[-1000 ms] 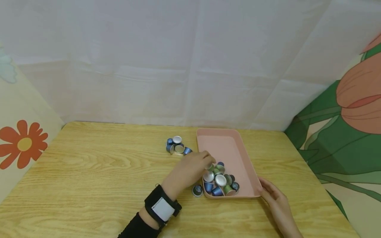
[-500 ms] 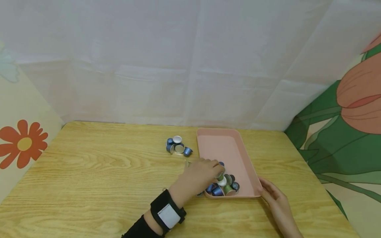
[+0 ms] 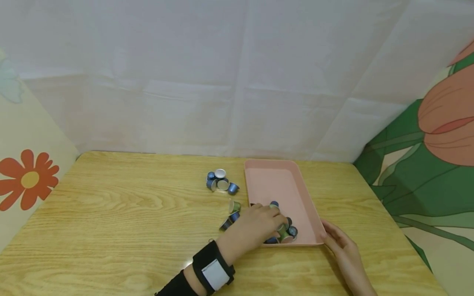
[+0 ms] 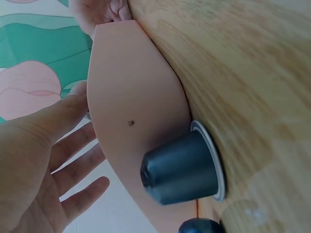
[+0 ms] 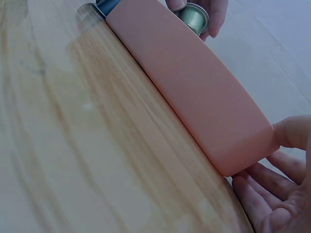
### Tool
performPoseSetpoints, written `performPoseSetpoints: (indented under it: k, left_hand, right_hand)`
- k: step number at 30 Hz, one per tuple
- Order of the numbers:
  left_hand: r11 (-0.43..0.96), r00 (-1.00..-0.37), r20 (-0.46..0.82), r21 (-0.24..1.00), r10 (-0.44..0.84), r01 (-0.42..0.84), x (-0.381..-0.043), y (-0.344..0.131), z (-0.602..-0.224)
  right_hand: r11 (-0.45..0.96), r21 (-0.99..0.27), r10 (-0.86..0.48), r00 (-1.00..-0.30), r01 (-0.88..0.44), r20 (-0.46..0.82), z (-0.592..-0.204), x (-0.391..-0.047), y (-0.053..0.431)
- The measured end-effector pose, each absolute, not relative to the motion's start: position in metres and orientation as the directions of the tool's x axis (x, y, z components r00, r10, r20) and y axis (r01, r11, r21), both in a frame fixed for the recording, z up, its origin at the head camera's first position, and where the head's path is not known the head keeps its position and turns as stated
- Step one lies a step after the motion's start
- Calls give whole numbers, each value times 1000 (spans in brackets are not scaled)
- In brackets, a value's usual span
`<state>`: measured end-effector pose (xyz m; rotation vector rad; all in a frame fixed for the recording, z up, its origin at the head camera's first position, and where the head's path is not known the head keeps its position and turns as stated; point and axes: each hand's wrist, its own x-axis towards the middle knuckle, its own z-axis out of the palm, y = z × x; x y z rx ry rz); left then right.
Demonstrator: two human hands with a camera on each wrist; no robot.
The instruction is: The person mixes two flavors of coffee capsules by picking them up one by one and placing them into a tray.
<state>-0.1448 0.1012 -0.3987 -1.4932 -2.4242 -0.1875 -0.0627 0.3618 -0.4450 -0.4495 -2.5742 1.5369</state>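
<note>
My left hand (image 3: pixel 253 228) reaches over the left rim of a pink tray (image 3: pixel 275 181), down among coffee capsules heaped in its near end. The right wrist view shows a green coffee capsule (image 5: pixel 195 19) between that hand's thumb and fingers. In the left wrist view its other fingers spread beside the tray wall. My right hand (image 3: pixel 345 253) grips the tray's near right corner, thumb at the upper edge and fingers beneath. Part of the heap is hidden under the left hand; a green capsule (image 3: pixel 285 236) and a dark blue one (image 3: pixel 292 231) show beside it.
Left of the tray, a green capsule (image 3: pixel 235 206), a blue one (image 3: pixel 234 216) and a dark one (image 3: pixel 225 224) lie on the wooden table (image 3: pixel 129 213). Farther back sits a cluster of blue capsules (image 3: pixel 222 184). A white sheet (image 3: pixel 237 82) hangs behind the table.
My left hand has moved right and slightly nearer, deeper over the heap. Capsules left of the tray now show from behind it, while one at the near left corner is covered. The right hand stays put.
</note>
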Motion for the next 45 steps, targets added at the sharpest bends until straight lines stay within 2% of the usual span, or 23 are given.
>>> performPoseSetpoints:
  k: [10, 20, 27, 38, 45]
  left_hand:
    - [438, -402, 328, -38, 855, 898, -143, 102, -400]
    - [467, -447, 311, 13, 839, 884, -143, 102, -399]
    - [485, -461, 296, -9, 836, 874, -145, 96, -392]
    - [532, -517, 307, 43, 799, 846, -158, 87, -390]
    - [615, -612, 292, 90, 736, 783, -172, 73, -386]
  right_hand:
    - [418, -889, 299, -952, 186, -59, -445, -62, 362]
    - [419, -888, 295, -953, 190, -64, -444, -62, 361]
    - [419, -887, 300, -952, 195, -67, -444, -62, 361]
    - [403, -886, 309, -945, 228, -103, -444, -63, 361]
    - [403, -885, 312, -944, 234, -107, -444, -63, 362]
